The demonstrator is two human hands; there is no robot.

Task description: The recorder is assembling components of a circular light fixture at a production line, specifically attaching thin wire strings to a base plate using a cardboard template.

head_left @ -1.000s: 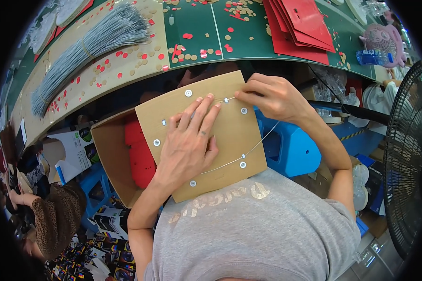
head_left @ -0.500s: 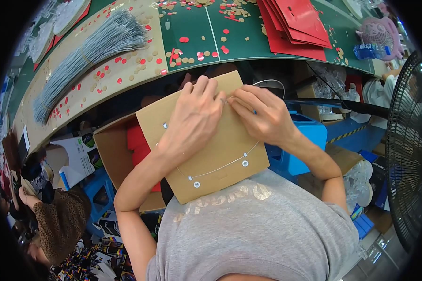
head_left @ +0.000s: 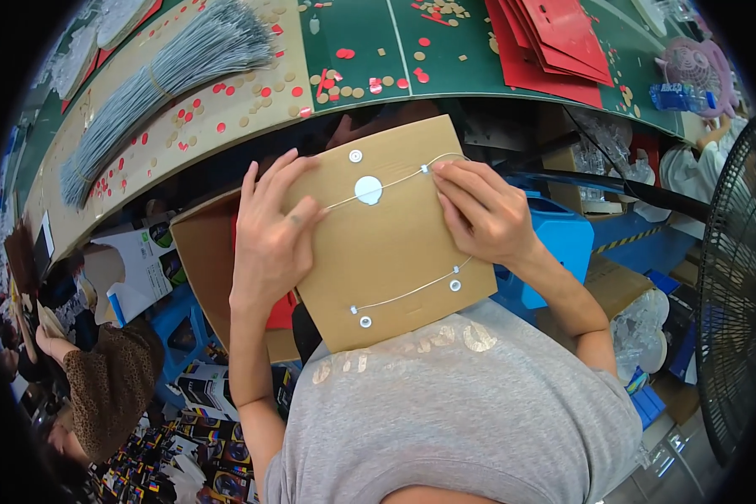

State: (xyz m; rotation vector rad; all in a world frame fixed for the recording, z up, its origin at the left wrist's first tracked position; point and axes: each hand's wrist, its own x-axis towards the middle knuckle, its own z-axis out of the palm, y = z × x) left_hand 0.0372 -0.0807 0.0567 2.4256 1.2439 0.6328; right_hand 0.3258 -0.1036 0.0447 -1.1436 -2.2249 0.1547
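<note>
A square brown cardboard panel (head_left: 395,239) rests tilted against my front, its lower edge on the grey shirt. A thin pale wire (head_left: 395,181) runs across its upper part, passing over a round white spot (head_left: 368,195). At the panel's left side, my left hand (head_left: 275,235) has thumb and forefinger closed at the wire's left end, other fingers stretched out. My right hand (head_left: 487,210) pinches the wire near the upper right, beside a small white clip (head_left: 426,169). Lower down, a second wire stretch (head_left: 405,294) lies between two clips, with round white eyelets (head_left: 455,286) below it.
Ahead is a green-topped table (head_left: 353,50) strewn with red and tan paper dots. On it lie a bundle of grey wires (head_left: 168,76) and stacked red sheets (head_left: 554,42). A black fan (head_left: 735,294) stands right, a blue stool (head_left: 554,244) nearer. Another person's sleeve (head_left: 113,386) shows left.
My hands have moved apart: the left slid left off the panel's middle, uncovering the white spot and upper wire. The right moved slightly right and down. The loose wire loop is drawn in.
</note>
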